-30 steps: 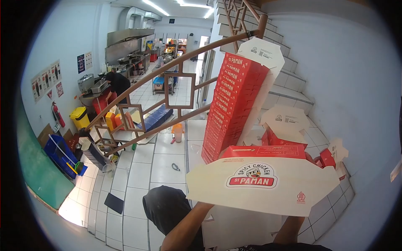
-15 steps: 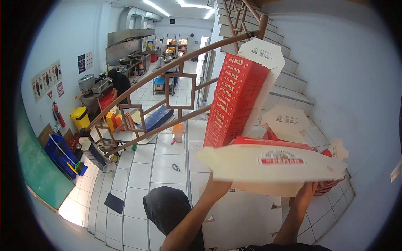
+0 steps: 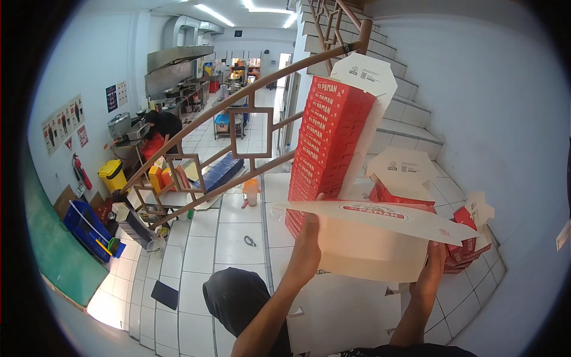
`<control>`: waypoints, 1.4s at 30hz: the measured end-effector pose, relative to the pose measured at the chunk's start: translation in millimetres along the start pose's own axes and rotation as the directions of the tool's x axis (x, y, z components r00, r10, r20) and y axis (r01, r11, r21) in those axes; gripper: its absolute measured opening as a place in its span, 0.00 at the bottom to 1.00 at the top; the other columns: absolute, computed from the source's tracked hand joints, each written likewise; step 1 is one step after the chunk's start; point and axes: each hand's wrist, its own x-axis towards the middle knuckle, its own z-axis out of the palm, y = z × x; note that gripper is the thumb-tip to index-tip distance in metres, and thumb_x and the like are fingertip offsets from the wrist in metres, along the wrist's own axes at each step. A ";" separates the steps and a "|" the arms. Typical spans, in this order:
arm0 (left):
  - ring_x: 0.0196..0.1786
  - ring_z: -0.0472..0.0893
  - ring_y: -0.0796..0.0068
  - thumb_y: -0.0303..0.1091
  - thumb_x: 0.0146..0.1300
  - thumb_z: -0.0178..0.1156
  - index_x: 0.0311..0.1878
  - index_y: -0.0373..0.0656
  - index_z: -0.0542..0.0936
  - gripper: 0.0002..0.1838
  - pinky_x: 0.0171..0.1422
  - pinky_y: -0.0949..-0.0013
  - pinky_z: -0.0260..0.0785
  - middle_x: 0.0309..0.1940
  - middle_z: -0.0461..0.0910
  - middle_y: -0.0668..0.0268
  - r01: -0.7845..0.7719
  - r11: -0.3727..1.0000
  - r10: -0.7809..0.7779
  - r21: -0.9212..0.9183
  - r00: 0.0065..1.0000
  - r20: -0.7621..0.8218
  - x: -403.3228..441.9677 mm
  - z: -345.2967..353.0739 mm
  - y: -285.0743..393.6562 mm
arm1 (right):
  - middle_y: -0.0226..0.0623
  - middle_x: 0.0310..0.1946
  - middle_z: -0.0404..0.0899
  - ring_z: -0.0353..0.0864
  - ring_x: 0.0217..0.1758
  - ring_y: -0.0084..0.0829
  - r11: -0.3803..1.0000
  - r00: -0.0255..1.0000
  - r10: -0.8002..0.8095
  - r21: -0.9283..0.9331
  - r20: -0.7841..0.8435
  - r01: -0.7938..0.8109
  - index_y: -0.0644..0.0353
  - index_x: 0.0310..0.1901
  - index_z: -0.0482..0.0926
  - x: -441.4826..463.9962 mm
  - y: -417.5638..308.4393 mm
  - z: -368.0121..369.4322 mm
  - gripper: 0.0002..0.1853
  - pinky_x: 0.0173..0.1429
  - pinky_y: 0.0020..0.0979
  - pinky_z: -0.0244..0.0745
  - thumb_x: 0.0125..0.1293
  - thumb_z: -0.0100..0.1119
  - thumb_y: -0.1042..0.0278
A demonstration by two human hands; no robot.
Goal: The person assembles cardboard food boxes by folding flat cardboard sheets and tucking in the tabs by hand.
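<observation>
Between my two hands is a red and white carton box (image 3: 372, 253), its printed lid flap tilted up so that the cream underside of the box shows. My left hand (image 3: 308, 247) grips the box's left end, fingers upright along the side. At the right end my right hand (image 3: 431, 268) holds it, the thumb side against the wall. Just behind stands a tall stack of red boxes (image 3: 324, 134). Under the held box lies a flat cream carton sheet (image 3: 345, 309). Another open box (image 3: 401, 178) sits behind it to the right.
More red cartons (image 3: 470, 238) lie by the right wall. A brown stair railing (image 3: 253, 154) crosses in front. On the tiled steps are an orange-topped cup (image 3: 251, 193) and a dark pad (image 3: 165, 294). A co-worker (image 3: 163, 125) bends over a counter at the far left.
The held box has tilted, its lid swinging from facing me to nearly edge-on, and my hands have come up its sides into view. The whole view has shifted slightly.
</observation>
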 end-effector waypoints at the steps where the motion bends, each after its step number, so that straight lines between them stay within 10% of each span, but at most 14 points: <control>1: 0.74 0.50 0.62 0.47 0.74 0.30 0.71 0.34 0.51 0.31 0.75 0.66 0.39 0.71 0.52 0.54 0.015 0.999 -0.015 -0.044 1.000 0.001 0.1 -0.4 -1.2 | 0.38 0.56 0.70 0.68 0.59 0.28 1.000 1.000 0.004 -0.002 0.006 -0.004 0.67 0.60 0.66 0.5 1.3 -1.0 0.25 0.61 0.30 0.63 0.72 0.46 0.54; 9: 0.72 0.55 0.61 0.57 0.72 0.28 0.72 0.37 0.48 0.36 0.73 0.62 0.45 0.69 0.55 0.52 0.128 0.988 -0.124 -0.083 0.991 0.049 0.5 -3.3 -5.9 | 0.39 0.59 0.68 0.67 0.61 0.30 0.990 0.982 -0.066 -0.110 0.178 0.086 0.65 0.62 0.64 3.4 8.1 -10.0 0.26 0.65 0.31 0.60 0.71 0.46 0.53; 17: 0.64 0.67 0.59 0.53 0.70 0.43 0.70 0.47 0.55 0.32 0.63 0.58 0.64 0.63 0.63 0.52 0.172 0.984 -0.172 -0.054 0.985 0.001 -1.9 -1.3 -7.8 | 0.37 0.55 0.73 0.74 0.58 0.34 0.953 0.960 -0.011 0.287 -0.280 0.095 0.61 0.60 0.67 146.7 12.9 -63.2 0.27 0.57 0.36 0.72 0.68 0.48 0.49; 20: 0.63 0.69 0.62 0.46 0.68 0.50 0.67 0.44 0.61 0.27 0.63 0.63 0.65 0.62 0.65 0.54 0.129 0.990 -0.130 -0.051 0.991 -0.018 -1.1 0.2 -12.1 | 0.37 0.55 0.74 0.73 0.58 0.35 0.937 0.985 0.124 0.343 -0.124 -0.075 0.61 0.60 0.67 207.3 34.2 -88.2 0.27 0.57 0.38 0.73 0.67 0.48 0.49; 26: 0.57 0.74 0.65 0.37 0.66 0.55 0.58 0.36 0.70 0.21 0.58 0.67 0.68 0.53 0.74 0.55 0.043 0.992 -0.036 0.115 0.997 -0.064 -3.3 1.9 -14.4 | 0.46 0.58 0.70 0.73 0.59 0.36 0.923 0.923 0.371 0.063 0.104 -0.378 0.65 0.62 0.64 265.1 54.8 -100.4 0.31 0.56 0.40 0.75 0.67 0.49 0.47; 28: 0.56 0.75 0.65 0.36 0.66 0.55 0.56 0.35 0.72 0.20 0.56 0.66 0.69 0.52 0.76 0.55 0.018 0.980 -0.006 0.198 0.998 -0.063 -4.1 1.8 -14.3 | 0.48 0.58 0.69 0.74 0.56 0.36 0.875 0.890 0.415 -0.183 -0.188 -0.447 0.65 0.63 0.62 248.8 34.7 -79.8 0.33 0.56 0.37 0.75 0.66 0.49 0.46; 31: 0.55 0.76 0.64 0.36 0.65 0.56 0.55 0.34 0.73 0.19 0.55 0.66 0.70 0.50 0.77 0.54 -0.023 0.955 0.040 0.295 0.998 -0.052 -3.0 -0.1 -17.1 | 0.48 0.56 0.70 0.75 0.52 0.34 0.824 0.938 0.016 -0.526 -0.347 -0.209 0.63 0.63 0.62 282.6 75.6 -121.5 0.34 0.54 0.33 0.74 0.66 0.49 0.44; 34: 0.52 0.78 0.64 0.35 0.64 0.57 0.53 0.34 0.74 0.19 0.52 0.67 0.71 0.48 0.78 0.54 -0.054 0.914 0.084 0.402 0.995 -0.058 -4.5 -0.3 -14.6 | 0.45 0.53 0.72 0.75 0.49 0.34 0.806 0.950 -0.203 -0.591 -0.237 0.025 0.61 0.60 0.65 213.2 48.2 -99.7 0.31 0.52 0.30 0.71 0.65 0.51 0.45; 37: 0.48 0.79 0.65 0.35 0.63 0.57 0.52 0.33 0.75 0.18 0.46 0.68 0.71 0.46 0.79 0.54 -0.038 0.894 0.076 0.446 0.995 -0.069 -6.8 0.3 -7.8 | 0.41 0.48 0.75 0.75 0.48 0.33 0.809 0.993 0.103 -0.587 0.066 -0.044 0.63 0.54 0.70 120.3 24.7 -89.5 0.26 0.49 0.30 0.72 0.63 0.57 0.50; 42: 0.39 0.78 0.60 0.38 0.64 0.55 0.53 0.37 0.74 0.18 0.37 0.64 0.68 0.47 0.75 0.53 -0.015 0.903 0.045 0.429 0.997 -0.061 -5.9 2.3 -8.1 | 0.43 0.38 0.78 0.78 0.41 0.32 0.540 0.780 0.444 -0.826 0.442 0.161 0.67 0.54 0.70 19.4 55.2 -75.1 0.30 0.48 0.33 0.73 0.53 0.70 0.61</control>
